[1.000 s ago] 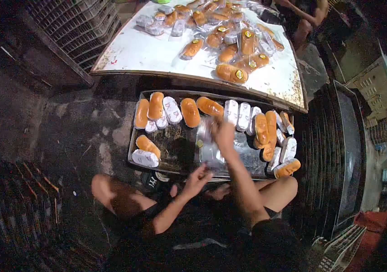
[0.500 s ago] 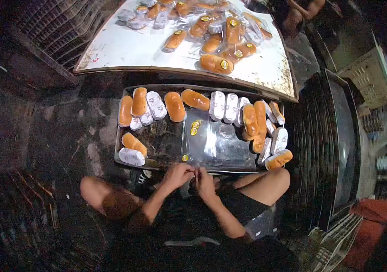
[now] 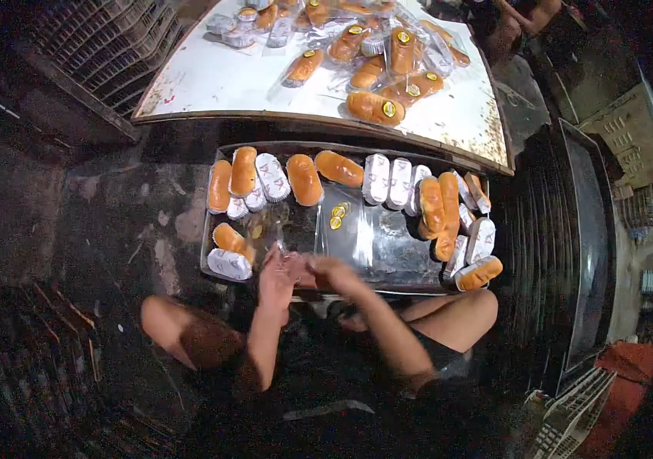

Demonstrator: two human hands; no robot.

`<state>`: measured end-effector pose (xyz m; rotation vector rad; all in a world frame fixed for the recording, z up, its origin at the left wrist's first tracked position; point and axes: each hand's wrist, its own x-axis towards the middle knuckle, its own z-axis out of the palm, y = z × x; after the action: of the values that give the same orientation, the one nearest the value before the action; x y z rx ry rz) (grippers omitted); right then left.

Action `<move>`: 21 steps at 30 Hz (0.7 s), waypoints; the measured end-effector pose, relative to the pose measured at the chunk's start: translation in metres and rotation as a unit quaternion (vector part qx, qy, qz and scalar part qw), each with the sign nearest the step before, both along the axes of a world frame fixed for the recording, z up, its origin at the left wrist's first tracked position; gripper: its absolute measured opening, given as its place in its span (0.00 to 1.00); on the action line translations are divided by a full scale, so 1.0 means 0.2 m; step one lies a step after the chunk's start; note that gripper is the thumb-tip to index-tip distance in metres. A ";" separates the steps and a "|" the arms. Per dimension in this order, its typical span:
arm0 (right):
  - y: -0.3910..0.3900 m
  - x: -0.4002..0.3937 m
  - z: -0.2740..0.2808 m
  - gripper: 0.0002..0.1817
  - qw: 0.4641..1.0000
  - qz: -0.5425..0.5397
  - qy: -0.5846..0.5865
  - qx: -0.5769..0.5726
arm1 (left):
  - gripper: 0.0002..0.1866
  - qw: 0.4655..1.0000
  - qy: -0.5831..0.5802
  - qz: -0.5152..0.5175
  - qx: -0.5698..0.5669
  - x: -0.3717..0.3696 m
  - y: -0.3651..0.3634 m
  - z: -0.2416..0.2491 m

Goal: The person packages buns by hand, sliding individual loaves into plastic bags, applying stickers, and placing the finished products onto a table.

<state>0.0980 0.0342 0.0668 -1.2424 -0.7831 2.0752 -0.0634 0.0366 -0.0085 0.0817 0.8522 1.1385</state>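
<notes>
My left hand (image 3: 276, 279) is over the front edge of a dark tray (image 3: 280, 284), palm turned up and blurred, closed on a thin clear plastic bag (image 3: 273, 237). A faint yellow spot, smeared by motion, shows at the bag's far left. My right hand (image 3: 332, 274) is close on the right, its fingers too blurred to read. Ahead of it, a stack of flat clear bags (image 3: 364, 237) lies in the tray with yellow round stickers (image 3: 336, 217) on it. Bread rolls (image 3: 305, 180) and rolls turned bottom-up in white paper cups (image 3: 376, 179) line the tray's sides and back.
Beyond the tray stands a white table (image 3: 219, 84) with bagged, stickered rolls (image 3: 376, 108) heaped on it. Stacked dark trays (image 3: 590, 245) rise at the right, near a crate (image 3: 571, 417). Racks (image 3: 104, 53) stand at the left. Another person's arm (image 3: 525, 19) shows at the top right.
My hands have come apart and moved forward over the tray edge, the left one turning palm up. The bag with a yellow sticker at the tray's front has shifted left and forward.
</notes>
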 end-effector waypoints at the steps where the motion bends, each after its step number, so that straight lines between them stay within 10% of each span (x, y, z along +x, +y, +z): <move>1: 0.10 0.05 -0.35 0.18 0.974 -0.004 -0.089 0.210 | 0.21 1.000 0.004 0.001 0.002 -0.04 0.01 0.01; 3: 0.43 0.23 -0.61 0.17 0.703 -0.107 -0.520 0.473 | 0.10 0.992 0.032 0.120 0.014 -0.08 0.02 0.06; 4: 0.50 0.39 -0.61 0.17 0.480 0.093 -0.708 0.509 | 0.10 0.992 0.032 0.121 0.015 -0.08 0.01 0.10; 6: 0.61 0.69 -0.99 0.21 0.476 0.047 -0.682 0.553 | 0.10 0.992 0.044 0.120 0.009 -0.08 0.00 0.16; 9: 0.50 0.69 -0.69 0.31 0.600 -0.026 -0.659 0.452 | 0.10 0.992 0.021 0.123 0.003 -0.14 0.00 0.15; 14: 0.28 0.75 -0.63 0.12 0.715 -0.332 -0.524 0.321 | 0.15 0.982 -0.020 0.186 0.000 -0.19 0.05 0.13; 15: 0.20 0.69 -0.63 0.09 0.832 -0.379 -0.311 0.258 | 0.18 0.973 -0.022 0.230 0.010 -0.18 0.07 0.15; 17: -0.06 0.42 -0.33 0.07 0.919 -0.284 -0.177 0.207 | 0.18 0.965 -0.007 0.262 0.018 -0.14 0.12 0.11; 21: -0.23 0.03 -0.18 0.15 0.916 -0.192 -0.168 0.310 | 0.22 0.984 0.005 0.153 0.090 0.12 0.06 0.13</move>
<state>0.1044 -0.0121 0.0304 -1.2576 -1.1306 1.1726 -0.0401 0.0482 0.0172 0.1082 0.7851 1.5043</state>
